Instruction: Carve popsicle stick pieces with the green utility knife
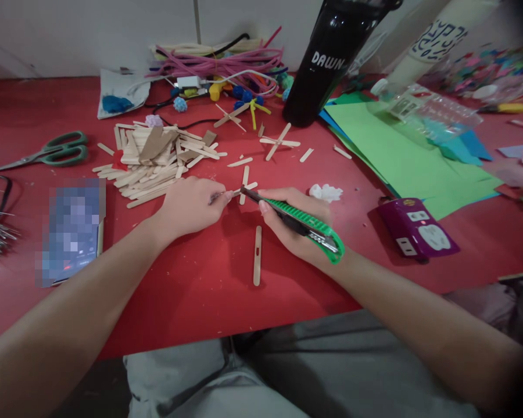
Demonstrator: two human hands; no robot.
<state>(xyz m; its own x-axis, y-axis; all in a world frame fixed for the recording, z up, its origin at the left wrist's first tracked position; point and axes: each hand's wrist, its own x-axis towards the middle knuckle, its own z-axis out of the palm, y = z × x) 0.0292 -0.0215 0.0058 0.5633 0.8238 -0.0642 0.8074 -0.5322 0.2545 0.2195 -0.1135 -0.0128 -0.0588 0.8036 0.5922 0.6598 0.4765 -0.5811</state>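
Observation:
My right hand [294, 223] is closed round a green utility knife [305, 220], its dark tip pointing left. That tip meets the end of a small wooden craft stick [236, 193] pinched in my left hand [192, 206]. Just behind the tip, two craft sticks lie crossed [245, 177] on the red table [192, 290]. Nearer to me is a single craft stick [257, 255] with a small slot in its middle. Farther back lies another crossed pair of craft sticks [279, 142], with short cut pieces around it.
A pile of craft sticks [157, 154] lies behind my left hand, with green scissors [63, 150] and a phone [74, 229] to the left. At the back stands a black bottle [331, 58]. Green paper sheets [401, 151] and a purple power socket box [418, 229] are on the right.

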